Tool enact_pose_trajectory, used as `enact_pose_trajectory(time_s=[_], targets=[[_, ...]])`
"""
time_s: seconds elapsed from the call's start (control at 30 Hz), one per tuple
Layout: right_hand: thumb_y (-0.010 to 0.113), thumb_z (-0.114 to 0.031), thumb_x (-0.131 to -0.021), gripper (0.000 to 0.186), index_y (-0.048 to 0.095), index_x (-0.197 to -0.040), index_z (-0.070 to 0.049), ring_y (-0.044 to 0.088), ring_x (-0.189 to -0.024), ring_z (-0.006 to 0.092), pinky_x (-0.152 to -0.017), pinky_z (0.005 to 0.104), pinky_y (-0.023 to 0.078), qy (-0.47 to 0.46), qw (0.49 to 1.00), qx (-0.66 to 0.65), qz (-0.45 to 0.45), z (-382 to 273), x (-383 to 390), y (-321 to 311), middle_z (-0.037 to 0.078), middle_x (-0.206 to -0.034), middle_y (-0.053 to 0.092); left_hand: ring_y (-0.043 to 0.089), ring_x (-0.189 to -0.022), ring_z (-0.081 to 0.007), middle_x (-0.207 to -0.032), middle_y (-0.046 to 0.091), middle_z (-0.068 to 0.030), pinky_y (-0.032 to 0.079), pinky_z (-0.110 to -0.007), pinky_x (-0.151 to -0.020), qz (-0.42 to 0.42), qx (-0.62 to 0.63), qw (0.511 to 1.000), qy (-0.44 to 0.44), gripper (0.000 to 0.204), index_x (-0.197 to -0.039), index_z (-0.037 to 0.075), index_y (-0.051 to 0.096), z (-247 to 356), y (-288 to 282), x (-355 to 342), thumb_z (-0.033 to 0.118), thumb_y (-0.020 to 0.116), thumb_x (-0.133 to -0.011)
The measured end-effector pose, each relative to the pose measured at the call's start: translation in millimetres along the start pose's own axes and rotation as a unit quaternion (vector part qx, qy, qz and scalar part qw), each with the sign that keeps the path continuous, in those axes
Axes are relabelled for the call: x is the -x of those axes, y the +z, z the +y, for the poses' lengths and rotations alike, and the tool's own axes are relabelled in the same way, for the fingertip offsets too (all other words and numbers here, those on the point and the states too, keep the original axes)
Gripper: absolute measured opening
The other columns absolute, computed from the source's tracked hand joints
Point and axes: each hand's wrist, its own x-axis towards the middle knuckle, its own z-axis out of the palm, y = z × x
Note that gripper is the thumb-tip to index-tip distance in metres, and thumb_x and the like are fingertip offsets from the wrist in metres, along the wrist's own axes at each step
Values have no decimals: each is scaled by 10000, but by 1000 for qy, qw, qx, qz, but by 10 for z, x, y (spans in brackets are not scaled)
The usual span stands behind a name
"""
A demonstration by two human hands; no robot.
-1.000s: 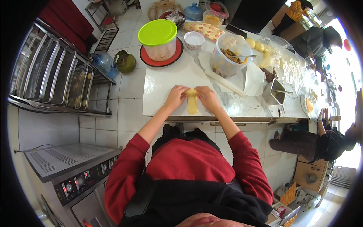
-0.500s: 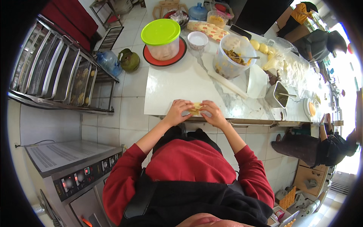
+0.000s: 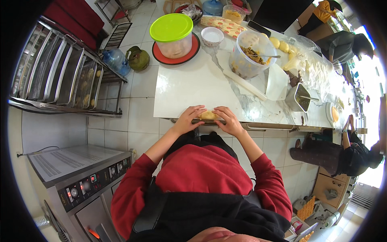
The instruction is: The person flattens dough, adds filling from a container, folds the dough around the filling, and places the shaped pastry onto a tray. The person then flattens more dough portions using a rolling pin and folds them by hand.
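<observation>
At the near edge of the marble-topped table (image 3: pixel 189 86), a small pale-yellow piece of dough (image 3: pixel 208 115) lies between my two hands. My left hand (image 3: pixel 190 120) curves round its left side, fingers on the far side and thumb on the near side. Round its right end, my right hand (image 3: pixel 229 121) is bent the same way, fingertips on the dough. The dough looks rounded and closed on top. Straight ahead stands a clear tub of chopped filling (image 3: pixel 242 66) with a spoon (image 3: pixel 268 56) in it. A white rolling pin (image 3: pixel 246 85) lies to its near side.
A green-lidded tub (image 3: pixel 171 28) stands on a red round board (image 3: pixel 159 56), beside a paper baking cup (image 3: pixel 212 36). At right are a metal container (image 3: pixel 298 99) and dough balls (image 3: pixel 283 46). A tray rack (image 3: pixel 60 72) and an oven (image 3: pixel 86 181) flank my left; co-workers stand at right.
The dough has gone from a pinched, folded shape to a smoother, rounded one between my fingers. Both hands stay at the table edge; the view has shifted slightly.
</observation>
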Motion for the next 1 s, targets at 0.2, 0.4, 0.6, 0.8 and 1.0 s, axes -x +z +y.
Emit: enact_pose_trajectory(time_s=[0.2, 0.4, 0.6, 0.8, 1.0], targets=[[633, -1, -663, 372, 543, -1017, -76, 523, -967, 275, -765, 355, 471, -21, 998, -1, -61, 61, 53, -21, 87, -1059, 535, 515, -951, -237, -1039, 525, -91, 484, -320, -757, -74, -31, 994, 78, 442, -1061, 91, 534, -186, -9, 93, 78, 703, -654], [623, -3, -668, 421, 521, -1068, -82, 525, -972, 277, -778, 354, 465, 5, 998, 12, -66, 59, 57, -15, 90, -1092, 529, 579, -799, -225, -908, 557, -105, 495, -303, -697, -66, 16, 985, -161, 568, -1105, 89, 450, 26, 3, 20, 106, 744, -619], [643, 11, -661, 416, 551, -1061, -54, 549, -934, 270, -765, 344, 474, 24, 998, 8, -59, 50, 47, -8, 103, -1053, 560, 620, -724, -185, -900, 576, -122, 508, -273, -653, -34, 68, 943, -325, 472, -1055, 57, 491, 107, 127, 32, 77, 740, -654], [620, 35, -646, 363, 571, -997, -45, 550, -899, 285, -741, 355, 470, 54, 998, -39, 5, -24, -82, -17, 116, -971, 577, 601, -841, -148, -979, 582, -96, 505, -278, -723, 114, 257, 926, -253, 387, -1052, 36, 518, 189, 218, -265, -3, 670, -698], [673, -16, -617, 473, 522, -1064, -55, 497, -999, 310, -814, 377, 435, 84, 996, -8, -12, 65, -48, 37, 132, -1077, 519, 573, -935, -196, -1092, 546, -110, 476, -308, -806, 1, 85, 970, -229, 561, -1232, 32, 400, -136, 382, -326, -43, 617, -721]])
